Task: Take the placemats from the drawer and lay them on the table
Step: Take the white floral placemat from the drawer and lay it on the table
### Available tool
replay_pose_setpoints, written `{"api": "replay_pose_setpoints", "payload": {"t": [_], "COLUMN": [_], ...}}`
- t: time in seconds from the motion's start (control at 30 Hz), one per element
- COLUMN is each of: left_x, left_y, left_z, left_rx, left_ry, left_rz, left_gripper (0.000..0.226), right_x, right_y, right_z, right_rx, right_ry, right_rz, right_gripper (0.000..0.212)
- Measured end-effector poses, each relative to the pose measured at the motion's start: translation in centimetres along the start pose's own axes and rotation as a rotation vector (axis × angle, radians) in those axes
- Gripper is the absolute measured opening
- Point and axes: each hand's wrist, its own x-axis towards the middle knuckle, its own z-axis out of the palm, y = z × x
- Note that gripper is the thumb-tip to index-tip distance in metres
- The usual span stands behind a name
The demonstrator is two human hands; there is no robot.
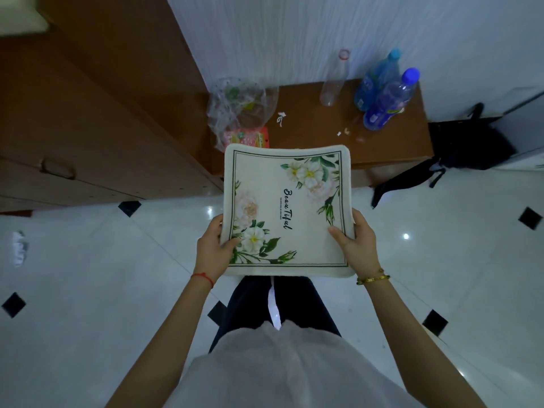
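Your white shirt front and dark trousers fill the bottom of the view, and just above them you hold a cream, square, fabric placemat point(287, 210) printed with pale flowers, green leaves and a thin dark border. Your left hand point(212, 251) pinches its near left edge, thumb on top, and your right hand point(354, 241) clamps the near right edge the same way, so the placemat hangs level in the air over the glossy white tiled floor point(88, 275), its far edge reaching over the front of the low brown wooden table point(391, 142). That table already carries a clear empty plastic bottle point(334, 83), two blue plastic bottles point(382, 95), a crumpled clear plastic bag point(238, 110) and small white scraps. Laying the mat there looks like the next step, and the risk is the clutter: set it down carelessly and the limp cloth could ride up on the bag or nudge a bottle over. Whether more mats lie beneath this one cannot be told.
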Motion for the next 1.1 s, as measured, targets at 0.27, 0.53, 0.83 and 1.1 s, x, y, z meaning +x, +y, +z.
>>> {"api": "replay_pose_setpoints", "payload": {"t": [0.27, 0.53, 0.83, 1.1], "left_x": [-1.5, -1.3, -2.3, -5.6], "left_y": [4.3, 7.0, 10.5, 12.3], "left_z": [-2.5, -2.8, -0.2, 5.7], "left_rx": [-0.035, -0.045, 0.115, 0.295], "left_ry": [-0.084, -0.333, -0.730, -0.996], "left_rz": [0.084, 0.203, 0.338, 0.405], "left_gripper": [0.052, 0.053, 0.053, 0.054], "right_x": [-4.9, -12.0, -22.5, -29.9], "right_y": [-3.9, -4.2, -3.0, -0.4], "right_z": [-1.1, -1.2, 0.5, 1.8], "right_rx": [0.052, 0.173, 0.361, 0.467], "right_ry": [0.144, 0.406, 0.772, 1.078], "right_rz": [-0.009, 0.045, 0.174, 0.313], "right_gripper": [0.042, 0.041, 0.042, 0.044]}}
